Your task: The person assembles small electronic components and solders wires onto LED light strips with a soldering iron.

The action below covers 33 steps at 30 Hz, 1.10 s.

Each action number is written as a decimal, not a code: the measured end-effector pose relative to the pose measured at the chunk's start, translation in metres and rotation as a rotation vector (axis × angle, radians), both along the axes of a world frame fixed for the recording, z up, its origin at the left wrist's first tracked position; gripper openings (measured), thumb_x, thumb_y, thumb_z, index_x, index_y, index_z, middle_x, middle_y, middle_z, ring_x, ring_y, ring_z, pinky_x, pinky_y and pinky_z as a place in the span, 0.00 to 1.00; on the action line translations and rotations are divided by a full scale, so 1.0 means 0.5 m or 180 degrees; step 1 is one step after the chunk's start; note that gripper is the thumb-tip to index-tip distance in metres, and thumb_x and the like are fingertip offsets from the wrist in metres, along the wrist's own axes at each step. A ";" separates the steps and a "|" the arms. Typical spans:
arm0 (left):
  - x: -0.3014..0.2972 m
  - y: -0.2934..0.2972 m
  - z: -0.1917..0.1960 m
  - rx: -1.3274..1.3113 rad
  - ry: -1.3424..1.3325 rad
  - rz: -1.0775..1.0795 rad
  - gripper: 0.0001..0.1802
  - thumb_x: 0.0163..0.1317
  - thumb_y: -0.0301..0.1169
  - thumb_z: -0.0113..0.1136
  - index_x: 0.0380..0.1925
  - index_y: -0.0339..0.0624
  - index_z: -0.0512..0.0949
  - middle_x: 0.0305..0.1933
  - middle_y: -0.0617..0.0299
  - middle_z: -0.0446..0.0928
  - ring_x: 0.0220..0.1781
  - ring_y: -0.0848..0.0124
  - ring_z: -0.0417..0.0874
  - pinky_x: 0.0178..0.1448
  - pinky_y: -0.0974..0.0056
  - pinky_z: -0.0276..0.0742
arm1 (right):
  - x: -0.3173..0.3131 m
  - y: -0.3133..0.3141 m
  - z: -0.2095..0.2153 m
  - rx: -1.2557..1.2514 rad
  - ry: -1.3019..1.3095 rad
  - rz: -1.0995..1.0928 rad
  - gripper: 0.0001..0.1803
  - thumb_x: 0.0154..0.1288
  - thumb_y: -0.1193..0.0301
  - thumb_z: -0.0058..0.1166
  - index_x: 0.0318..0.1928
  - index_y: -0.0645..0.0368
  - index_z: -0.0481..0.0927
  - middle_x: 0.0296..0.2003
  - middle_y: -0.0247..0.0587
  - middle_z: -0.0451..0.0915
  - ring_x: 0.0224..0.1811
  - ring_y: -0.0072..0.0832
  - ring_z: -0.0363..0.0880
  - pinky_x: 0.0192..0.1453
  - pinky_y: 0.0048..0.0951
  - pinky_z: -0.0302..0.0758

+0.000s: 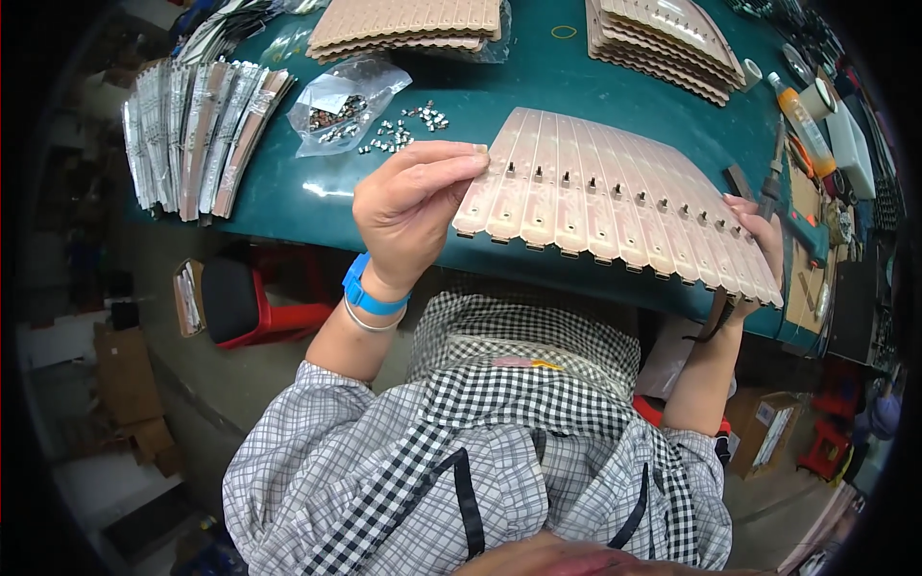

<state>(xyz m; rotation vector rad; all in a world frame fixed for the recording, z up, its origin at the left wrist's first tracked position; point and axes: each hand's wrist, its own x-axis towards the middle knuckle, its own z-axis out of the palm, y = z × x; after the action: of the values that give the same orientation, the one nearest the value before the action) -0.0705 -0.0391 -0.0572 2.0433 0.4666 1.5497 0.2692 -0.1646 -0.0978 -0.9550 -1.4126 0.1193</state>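
Between my two hands a pinkish circuit board panel [615,206] is held up, tilted, over the near edge of the bench. It is made of several long strips side by side, with a row of small dark parts across it and a scalloped near edge. My left hand [413,197], with a blue wristband, pinches the panel's left edge between thumb and fingers. My right hand [764,240] grips its right edge, partly hidden behind the panel. Beyond my left hand, small metal parts [394,134] lie loose beside a clear plastic bag [336,110] with more inside.
On the green bench [538,77] are stacked panels [403,24] at the back and another stack [663,43] at the back right. Wrapped strips [202,134] lie at left. A soldering iron [771,182], glue bottle [805,130] and hot glue gun [809,235] are at right. A red stool [259,307] stands below.
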 end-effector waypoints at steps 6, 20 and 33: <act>0.001 0.010 0.002 -0.0162 -0.0089 -0.0209 0.11 0.51 0.14 0.68 0.36 0.34 0.84 0.37 0.51 0.84 0.39 0.65 0.86 0.43 0.67 0.83 | 0.007 -0.006 -0.010 -0.0163 0.0096 0.0108 0.38 0.66 0.40 0.47 0.51 0.68 0.76 0.40 0.48 0.74 0.53 0.48 0.75 0.63 0.51 0.70; -0.006 0.030 0.019 -0.0012 0.0195 -0.0496 0.10 0.51 0.15 0.68 0.35 0.33 0.83 0.36 0.53 0.84 0.40 0.64 0.86 0.41 0.68 0.82 | 0.000 0.000 -0.002 0.0013 0.0107 -0.0074 0.28 0.68 0.52 0.50 0.47 0.69 0.76 0.40 0.55 0.77 0.46 0.47 0.81 0.55 0.47 0.77; 0.014 0.075 0.027 -0.0298 0.0324 -0.1319 0.20 0.45 0.08 0.63 0.38 0.39 0.86 0.41 0.57 0.84 0.32 0.77 0.78 0.33 0.74 0.72 | 0.002 -0.006 -0.007 -0.0211 0.0059 -0.0051 0.34 0.68 0.44 0.46 0.51 0.67 0.75 0.40 0.50 0.74 0.51 0.47 0.76 0.64 0.51 0.70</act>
<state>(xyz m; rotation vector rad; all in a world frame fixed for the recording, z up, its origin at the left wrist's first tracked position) -0.0633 -0.0016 -0.0436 1.9969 0.1340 1.1605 0.2704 -0.1677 -0.1011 -1.0171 -1.3908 0.1635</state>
